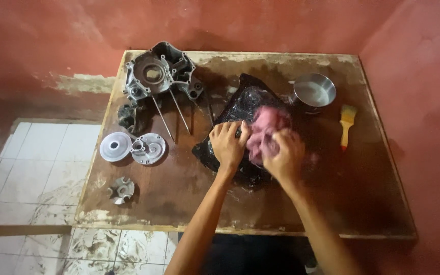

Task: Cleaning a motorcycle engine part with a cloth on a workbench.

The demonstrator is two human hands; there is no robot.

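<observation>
My left hand point(228, 144) flat on glossy black cover point(240, 109), mid-tabletop point(179, 193), steadying it. My right hand point(283, 158) closed round pink rag point(263, 130), pressed on cover. Rag soft, light. Cover stiff, likely slippery; grip at edge.

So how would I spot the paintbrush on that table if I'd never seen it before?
Start at the wooden table against the red wall and go to its right side. Just right of the round metal bowl, lying apart from the black part that the hands are wiping with a pink rag, is the paintbrush. It is the only thing there with a yellow handle and pale bristles.
</observation>
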